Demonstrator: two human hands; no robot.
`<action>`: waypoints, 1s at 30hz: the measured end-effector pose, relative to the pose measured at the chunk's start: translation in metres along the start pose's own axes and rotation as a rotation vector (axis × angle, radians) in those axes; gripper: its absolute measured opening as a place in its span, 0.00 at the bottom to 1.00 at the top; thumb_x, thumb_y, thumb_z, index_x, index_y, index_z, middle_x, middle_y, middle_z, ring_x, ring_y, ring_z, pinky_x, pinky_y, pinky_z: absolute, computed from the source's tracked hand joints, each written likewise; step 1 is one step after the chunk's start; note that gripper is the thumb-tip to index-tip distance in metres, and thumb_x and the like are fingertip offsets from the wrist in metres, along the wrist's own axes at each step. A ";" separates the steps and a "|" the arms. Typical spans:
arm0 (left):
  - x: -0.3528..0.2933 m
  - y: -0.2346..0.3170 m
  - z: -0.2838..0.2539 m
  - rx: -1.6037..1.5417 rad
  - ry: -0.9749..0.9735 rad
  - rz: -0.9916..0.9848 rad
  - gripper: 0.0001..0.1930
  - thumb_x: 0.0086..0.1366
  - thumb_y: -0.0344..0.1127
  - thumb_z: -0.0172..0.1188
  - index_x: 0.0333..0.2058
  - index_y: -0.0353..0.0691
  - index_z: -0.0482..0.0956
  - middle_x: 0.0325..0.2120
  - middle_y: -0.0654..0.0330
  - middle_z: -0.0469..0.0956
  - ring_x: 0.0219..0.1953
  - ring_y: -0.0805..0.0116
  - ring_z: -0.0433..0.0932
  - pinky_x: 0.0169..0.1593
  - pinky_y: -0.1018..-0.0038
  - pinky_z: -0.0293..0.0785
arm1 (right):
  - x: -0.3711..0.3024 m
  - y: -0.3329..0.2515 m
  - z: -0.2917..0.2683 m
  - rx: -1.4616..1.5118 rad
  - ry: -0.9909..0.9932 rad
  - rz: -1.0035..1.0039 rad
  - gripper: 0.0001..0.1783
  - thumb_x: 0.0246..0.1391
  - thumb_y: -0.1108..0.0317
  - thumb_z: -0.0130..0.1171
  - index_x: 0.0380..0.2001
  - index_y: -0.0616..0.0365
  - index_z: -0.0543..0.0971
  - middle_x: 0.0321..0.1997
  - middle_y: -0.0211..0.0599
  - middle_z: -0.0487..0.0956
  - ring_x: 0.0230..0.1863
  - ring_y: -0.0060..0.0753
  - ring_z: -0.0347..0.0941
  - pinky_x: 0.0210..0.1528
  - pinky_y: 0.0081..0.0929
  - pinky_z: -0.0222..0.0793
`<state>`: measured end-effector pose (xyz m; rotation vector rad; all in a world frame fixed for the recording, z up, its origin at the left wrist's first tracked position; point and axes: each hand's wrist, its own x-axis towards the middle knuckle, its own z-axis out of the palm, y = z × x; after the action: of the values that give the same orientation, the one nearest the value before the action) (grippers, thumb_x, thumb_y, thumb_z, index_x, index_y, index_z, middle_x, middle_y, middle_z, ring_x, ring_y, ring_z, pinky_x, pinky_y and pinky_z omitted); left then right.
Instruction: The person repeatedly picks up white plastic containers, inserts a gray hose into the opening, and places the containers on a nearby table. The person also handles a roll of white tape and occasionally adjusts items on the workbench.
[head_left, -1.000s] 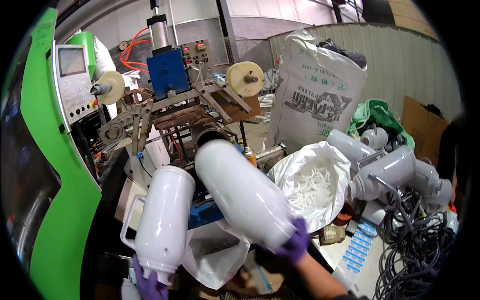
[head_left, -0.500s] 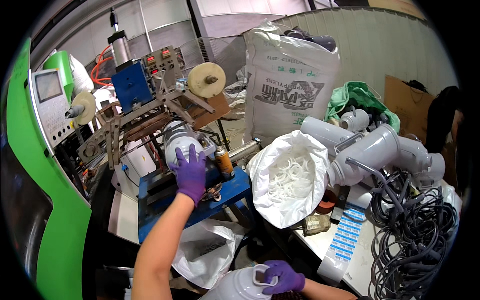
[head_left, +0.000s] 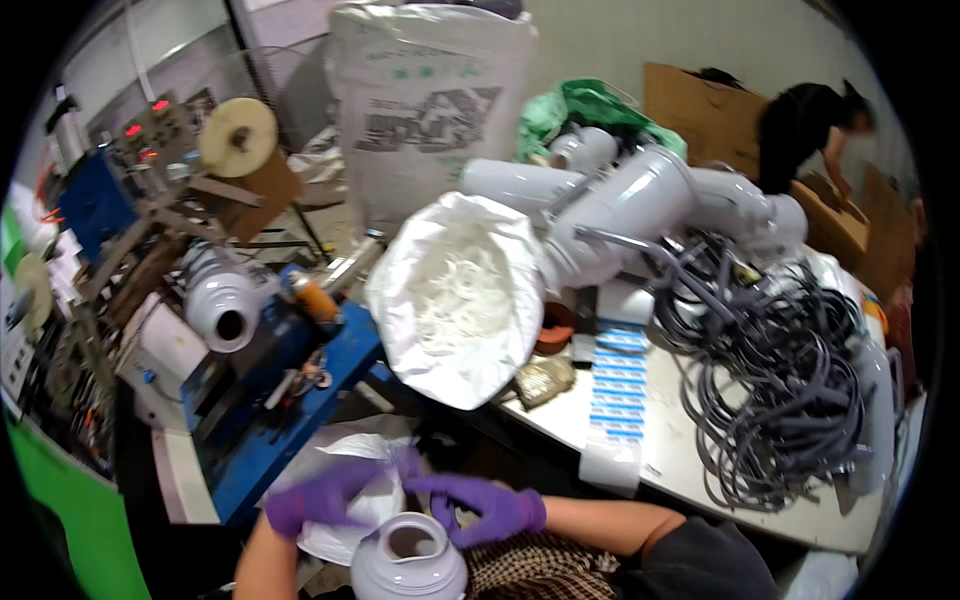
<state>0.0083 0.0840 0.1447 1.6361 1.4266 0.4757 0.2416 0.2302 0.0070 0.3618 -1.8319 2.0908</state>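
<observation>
A light-grey plastic vessel (head_left: 410, 575) with a round open mouth stands at the lower edge, close to my body. My right hand (head_left: 488, 508), in a purple glove, is beside its neck, with the forefinger stretched to the left and a gap between fingers and thumb. I cannot tell whether it touches the rim. My left hand (head_left: 335, 492), also purple-gloved, hovers left of and above the mouth, smeared by motion. A similar grey vessel (head_left: 222, 305) lies in the machine at the left, its dark opening facing me, with no hand on it.
A white bag of pale plastic rings (head_left: 460, 300) stands at the table's edge. Grey fittings (head_left: 630, 215), coiled dark strips (head_left: 770, 390) and a label sheet (head_left: 618, 385) lie on the right. An orange spray can (head_left: 312, 297) is on the blue bench (head_left: 345, 345). Another person (head_left: 805, 135) bends over cardboard at the far right.
My left hand has left the vessel in the machine and come down near my right hand. My right hand has let go of the near vessel's handle. The view has swung right.
</observation>
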 end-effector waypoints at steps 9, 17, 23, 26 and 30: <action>-0.059 0.002 0.089 -0.449 0.611 -0.033 0.25 0.25 0.36 0.70 0.29 0.30 0.81 0.45 0.33 0.82 0.45 0.46 0.84 0.53 0.61 0.78 | 0.008 0.046 -0.172 -1.594 0.433 0.364 0.11 0.57 0.58 0.56 0.29 0.53 0.81 0.29 0.47 0.82 0.31 0.53 0.82 0.31 0.50 0.73; -0.121 -0.048 0.052 -0.439 1.238 -0.070 0.27 0.72 0.52 0.57 0.60 0.36 0.72 0.52 0.53 0.76 0.53 0.61 0.76 0.58 0.65 0.72 | -0.035 -0.030 -0.164 -1.017 0.486 0.174 0.18 0.58 0.55 0.65 0.44 0.57 0.81 0.37 0.45 0.81 0.40 0.48 0.78 0.46 0.42 0.74; -0.104 -0.155 0.080 -0.694 1.129 -0.137 0.30 0.76 0.54 0.50 0.65 0.37 0.69 0.55 0.54 0.77 0.55 0.62 0.78 0.61 0.67 0.74 | -0.177 -0.175 -0.187 -2.015 0.642 0.962 0.11 0.49 0.59 0.64 0.37 0.46 0.84 0.39 0.36 0.82 0.44 0.44 0.80 0.48 0.44 0.70; -0.055 -0.152 0.091 -1.073 1.008 -0.065 0.30 0.76 0.57 0.50 0.65 0.39 0.71 0.55 0.54 0.78 0.54 0.62 0.80 0.59 0.66 0.77 | -0.236 -0.211 -0.208 -2.050 0.388 1.726 0.16 0.55 0.56 0.60 0.45 0.45 0.86 0.48 0.35 0.85 0.55 0.38 0.80 0.63 0.46 0.62; -0.021 -0.169 0.089 -1.008 1.101 -0.056 0.28 0.75 0.56 0.50 0.62 0.40 0.74 0.52 0.54 0.81 0.52 0.62 0.81 0.57 0.66 0.79 | -0.263 -0.211 -0.244 -2.102 0.325 1.538 0.16 0.59 0.60 0.57 0.48 0.43 0.87 0.49 0.33 0.86 0.51 0.39 0.82 0.61 0.45 0.66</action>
<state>-0.0285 0.0224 -0.0333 0.4417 1.4890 1.8785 0.5752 0.4738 0.0581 -1.9893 -2.8372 -0.7229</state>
